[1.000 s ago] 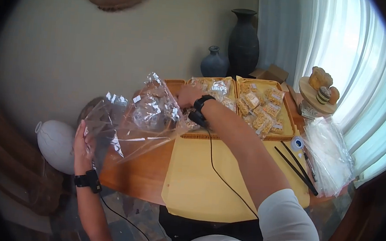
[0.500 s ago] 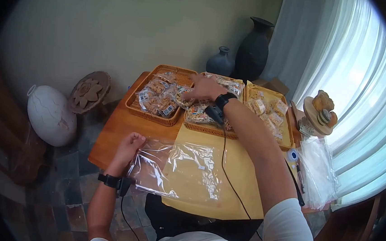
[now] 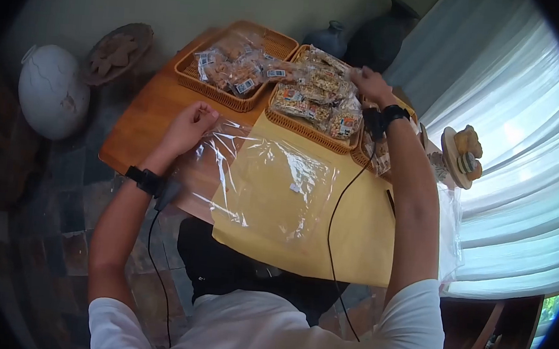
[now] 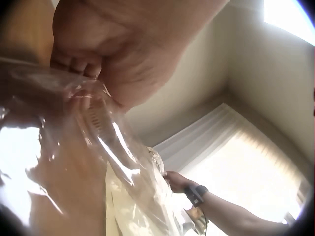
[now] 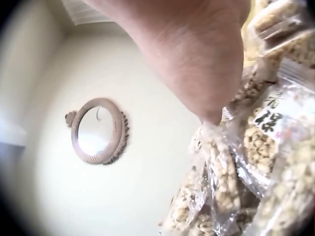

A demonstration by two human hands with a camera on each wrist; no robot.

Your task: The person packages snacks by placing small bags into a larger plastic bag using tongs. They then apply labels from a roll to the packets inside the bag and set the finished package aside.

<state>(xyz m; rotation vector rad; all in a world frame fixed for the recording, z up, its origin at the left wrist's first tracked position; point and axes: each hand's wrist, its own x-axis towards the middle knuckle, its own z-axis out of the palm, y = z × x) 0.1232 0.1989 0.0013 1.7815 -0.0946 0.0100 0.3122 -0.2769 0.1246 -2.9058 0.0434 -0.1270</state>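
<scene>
My left hand (image 3: 191, 127) pinches the upper left edge of a large clear plastic bag (image 3: 273, 174), which lies flat over the yellow sheet and the wooden table. The left wrist view shows the film (image 4: 118, 142) bunched below its curled fingers. My right hand (image 3: 373, 87) is at the right side of the middle wicker basket (image 3: 306, 130), over packets of puffed-grain snacks. In the right wrist view its thumb (image 5: 211, 110) meets the gathered plastic end of a snack packet (image 5: 224, 172); the other fingers are hidden.
A left wicker basket (image 3: 216, 97) holds other labelled packets; one packet (image 3: 277, 73) bridges toward the middle basket. The right basket (image 3: 363, 156) is partly behind my right arm. A yellow sheet (image 3: 354, 226) covers the table's (image 3: 142, 124) front. Dark vases (image 3: 382, 38) stand behind; a cable hangs from my right wrist.
The bag came down from being held up at the left and now lies flat, still in my left hand. My right hand moved right from between the left and middle baskets. The view tilted down.
</scene>
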